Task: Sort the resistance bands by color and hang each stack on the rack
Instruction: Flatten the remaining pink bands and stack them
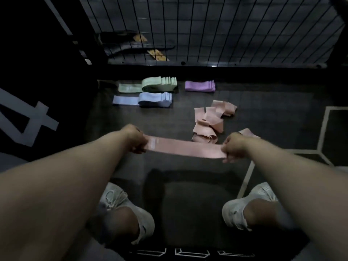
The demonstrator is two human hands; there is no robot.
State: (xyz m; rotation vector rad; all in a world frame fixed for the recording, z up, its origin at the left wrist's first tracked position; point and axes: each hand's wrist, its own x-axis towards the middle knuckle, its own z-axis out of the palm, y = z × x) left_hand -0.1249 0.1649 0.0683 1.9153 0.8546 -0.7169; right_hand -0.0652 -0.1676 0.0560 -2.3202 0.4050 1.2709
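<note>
Dark floor [263, 102] (white lines [246, 178]), wire grid [207, 25] behind; hands [136, 139] [233, 147] grip pink band [186, 147].

Pale pink on the pink band [185, 147] at centre frame and on the loose pile [209, 117] just right of centre. Along the upper middle, mint green stack [158, 84], light blue stack [152, 99], lilac stack [200, 86]. Dark grey floor [263, 117] with white lines. White shoes [116, 198] at bottom. Black wire grid [207, 29] at top. White numeral 4 [35, 127] on black at left.
</note>
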